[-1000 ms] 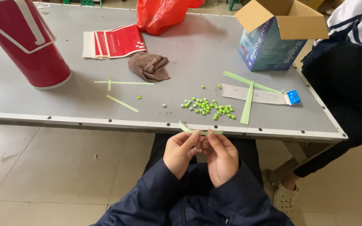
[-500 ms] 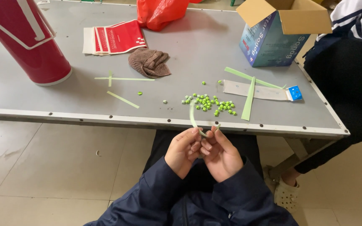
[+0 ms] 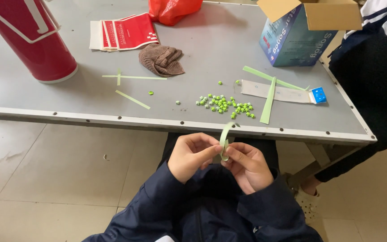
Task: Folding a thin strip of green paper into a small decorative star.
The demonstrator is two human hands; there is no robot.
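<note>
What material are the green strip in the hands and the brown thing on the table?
Green strip: seemingly thin matte paper; it curls between the left hand and right hand. Brown thing: probably knitted fabric, ribbed and crumpled.

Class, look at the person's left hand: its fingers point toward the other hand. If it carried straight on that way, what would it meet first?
The left hand points right, and first in its line is the curled green paper strip it already pinches; directly behind that are the fingertips of the right hand. Depth looks the same for all three.
</note>
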